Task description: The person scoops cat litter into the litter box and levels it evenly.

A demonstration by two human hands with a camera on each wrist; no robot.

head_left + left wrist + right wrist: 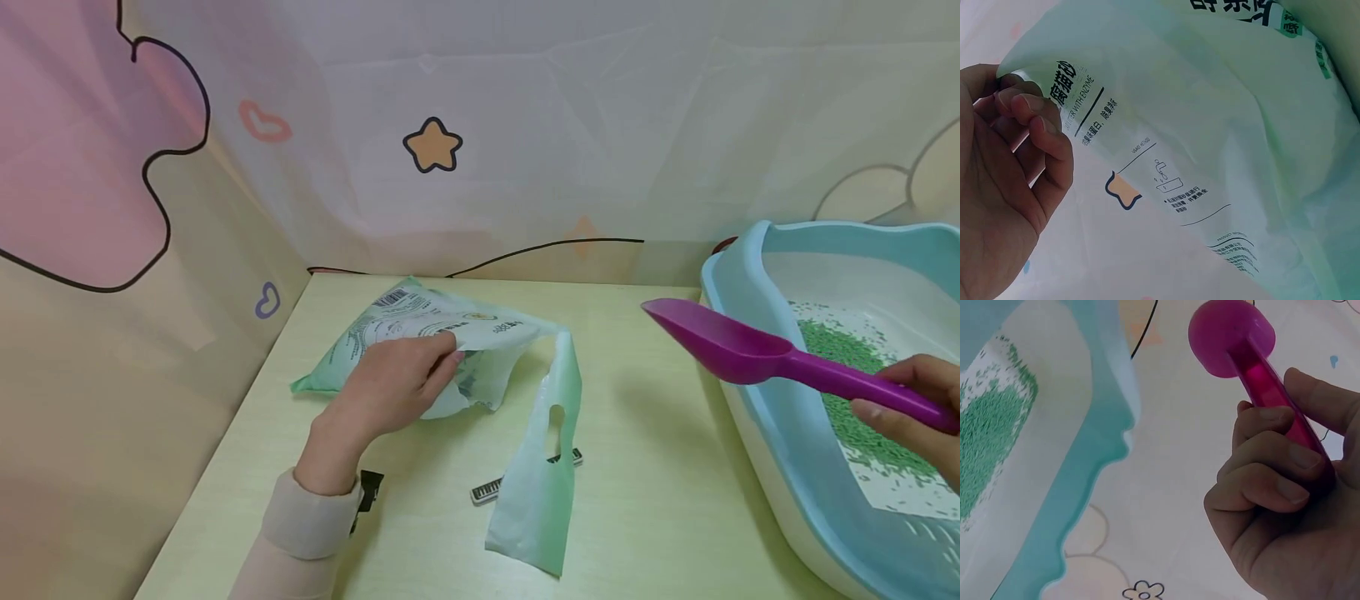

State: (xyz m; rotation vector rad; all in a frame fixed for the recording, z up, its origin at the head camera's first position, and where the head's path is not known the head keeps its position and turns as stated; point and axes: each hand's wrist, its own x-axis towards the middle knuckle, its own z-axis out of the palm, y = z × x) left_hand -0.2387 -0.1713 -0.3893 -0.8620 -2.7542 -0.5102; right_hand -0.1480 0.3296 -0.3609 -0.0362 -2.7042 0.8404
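My left hand [397, 379] pinches the torn edge of a pale green cat litter bag [390, 317], which lies on the table with its opening facing front right. A strip of the bag with a handle slot [536, 483] hangs off the opening toward the table's front. In the left wrist view, my curled fingertips [1044, 128] grip the edge of the printed plastic. My right hand [918, 408] holds a purple scoop [720, 342] by its handle, above the near wall of a blue and white litter box. The right wrist view shows its fingers wrapped around the scoop's handle [1266, 387].
The litter box [738, 325] stands at the right, with green pellets [843, 350] spread over its white floor. A small ridged bar [486, 491] lies partly under the bag strip. Patterned cloth walls [517, 150] border the table [637, 500] behind and at left.
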